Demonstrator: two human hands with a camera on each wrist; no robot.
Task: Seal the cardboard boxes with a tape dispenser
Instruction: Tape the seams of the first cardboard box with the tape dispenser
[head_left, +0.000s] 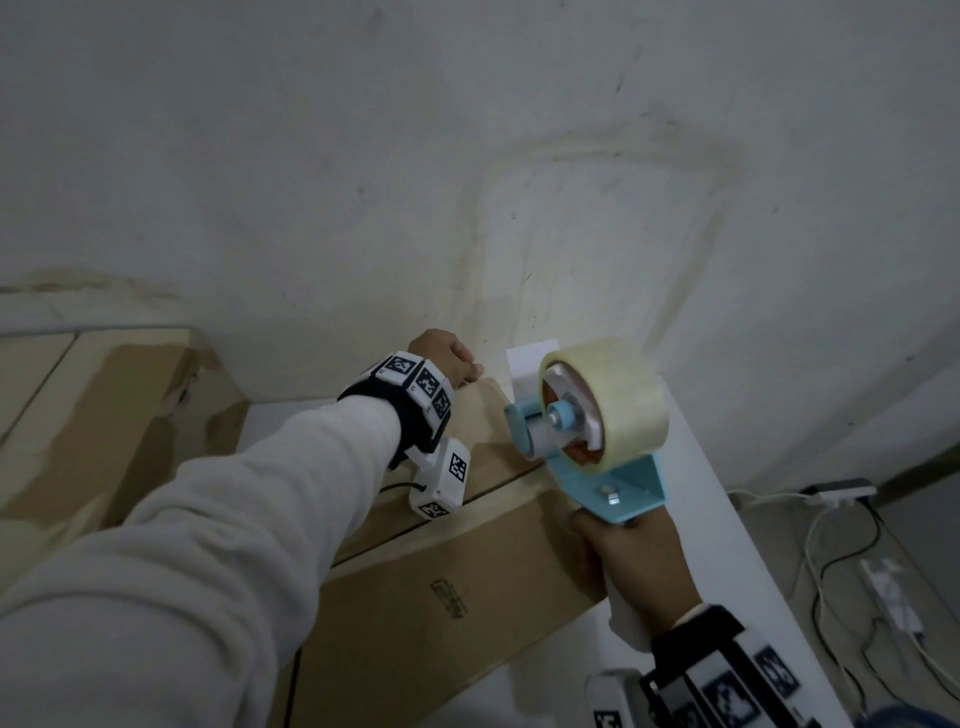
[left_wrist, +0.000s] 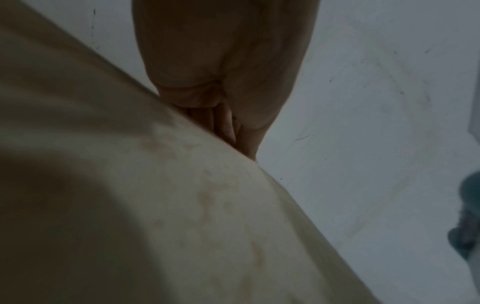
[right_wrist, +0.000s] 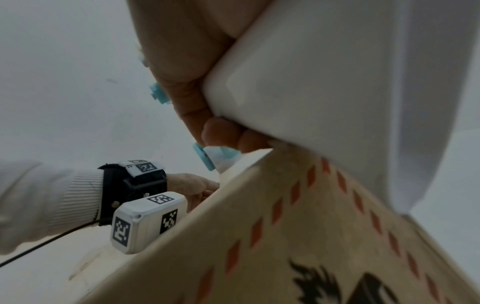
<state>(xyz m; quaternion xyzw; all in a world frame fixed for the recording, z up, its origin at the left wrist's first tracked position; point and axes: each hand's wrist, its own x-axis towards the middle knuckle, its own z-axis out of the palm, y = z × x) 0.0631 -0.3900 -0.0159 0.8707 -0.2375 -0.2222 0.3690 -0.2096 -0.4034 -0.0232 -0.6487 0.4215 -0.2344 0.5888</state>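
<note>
A brown cardboard box (head_left: 467, 561) lies on a white table with its top flaps closed along a middle seam. My left hand (head_left: 448, 358) is at the box's far end, fingers hooked over the far edge (left_wrist: 228, 115). My right hand (head_left: 608, 551) grips the white handle (right_wrist: 311, 82) of a light-blue tape dispenser (head_left: 618, 483). Its clear tape roll (head_left: 613, 400) stands over the far right part of the box, just right of my left hand. Whether the dispenser's front touches the cardboard is hidden. The box's side shows red dashes and black print (right_wrist: 324, 267).
A second cardboard box (head_left: 104, 415) sits to the left against the stained white wall (head_left: 519, 182). The table's right edge (head_left: 737, 545) drops to the floor, where a power strip (head_left: 839, 491) and several cables lie.
</note>
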